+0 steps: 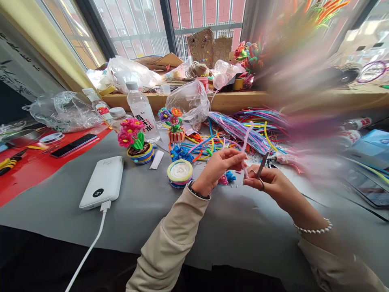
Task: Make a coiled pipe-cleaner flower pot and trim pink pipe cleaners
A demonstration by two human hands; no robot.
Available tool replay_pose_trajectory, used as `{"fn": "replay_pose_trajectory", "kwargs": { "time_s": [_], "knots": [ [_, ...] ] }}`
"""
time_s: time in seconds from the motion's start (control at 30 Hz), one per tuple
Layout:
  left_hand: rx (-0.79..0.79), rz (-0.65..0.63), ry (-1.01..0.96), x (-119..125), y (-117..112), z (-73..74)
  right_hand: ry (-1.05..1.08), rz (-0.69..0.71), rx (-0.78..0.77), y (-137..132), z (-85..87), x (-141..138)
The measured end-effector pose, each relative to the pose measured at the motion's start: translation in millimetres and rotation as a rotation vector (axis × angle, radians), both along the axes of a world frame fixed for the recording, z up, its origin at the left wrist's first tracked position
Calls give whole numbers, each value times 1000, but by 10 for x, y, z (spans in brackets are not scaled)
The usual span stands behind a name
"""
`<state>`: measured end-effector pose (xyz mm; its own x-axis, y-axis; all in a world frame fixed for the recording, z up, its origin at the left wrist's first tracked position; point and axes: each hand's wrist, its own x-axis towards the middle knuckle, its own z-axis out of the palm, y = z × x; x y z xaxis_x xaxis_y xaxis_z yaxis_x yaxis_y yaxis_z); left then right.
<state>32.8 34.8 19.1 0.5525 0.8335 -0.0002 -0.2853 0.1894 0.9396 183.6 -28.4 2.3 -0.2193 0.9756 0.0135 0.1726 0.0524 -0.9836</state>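
Note:
My left hand (221, 166) is closed in a pinch on a pale pink pipe cleaner (247, 137), which sticks up above the fingers and also hangs down below them. In my right hand (272, 185) is a pair of scissors (263, 163), blades pointing up, with fingers around the handles. The pipe cleaner's lower end reaches the right fingertips; whether they grip it I cannot tell. Left of my hands stands a round pot (180, 172) wrapped in coloured pipe cleaners, with white filling. Behind the left wrist lie small pink and blue pipe-cleaner pieces (228, 177).
Two pots of pipe-cleaner flowers, one pink (132, 134) and one mixed (174, 118), stand behind. A bundle of pipe cleaners (243, 132) lies farther back. A cabled white power bank (103, 180), a phone (74, 145) and bottles (141, 109) are on the left. The right side is blurred.

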Motion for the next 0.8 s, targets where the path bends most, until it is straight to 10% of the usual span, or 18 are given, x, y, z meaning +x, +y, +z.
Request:
{"fn": "replay_pose_trajectory", "kwargs": {
  "time_s": [0.8],
  "knots": [
    [-114,93,-227,-56,39,10,-325,434,44,-76,52,-89]
  ]
}}
